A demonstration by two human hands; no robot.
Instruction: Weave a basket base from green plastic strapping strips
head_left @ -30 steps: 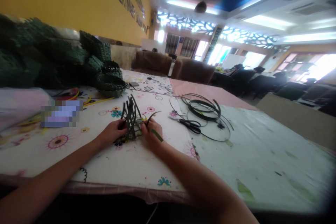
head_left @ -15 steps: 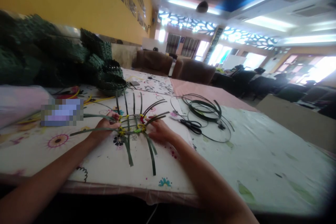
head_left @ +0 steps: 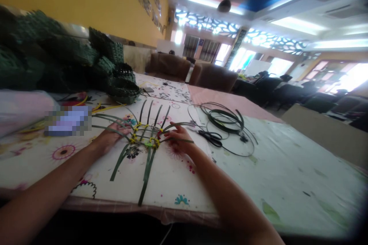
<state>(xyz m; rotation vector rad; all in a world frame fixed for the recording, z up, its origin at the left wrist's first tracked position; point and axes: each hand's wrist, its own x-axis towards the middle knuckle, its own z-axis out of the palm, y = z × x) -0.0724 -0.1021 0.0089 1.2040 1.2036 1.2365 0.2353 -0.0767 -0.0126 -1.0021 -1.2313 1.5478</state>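
Strips of dark green, bunched upright between two hands a second ago, now lie splayed across a flower-printed tablecloth, their crossings opened out into a flat lattice with loose ends running out on every side. Since the half-second mark the piece has turned slightly, and its near ends now slant down toward the table edge. The change leaves the middle exposed, with yellow ties showing at the corners and a light green one on the near side; the work appears to be at an early, flat stage, with the long ends unworked. The lattice sits directly before the person, between the hands. From the left, the left hand reaches in low, fingers loosely bent toward the corner, strips passing across it; whether it pinches any of them cannot be told. Opposite, the right hand rests with fingers parted and pointing inward at the lattice's edge, strips running over it, no firm hold visible. Both forearms angle in from the lower corners. Scissors and a coil of strip lie off to the right.
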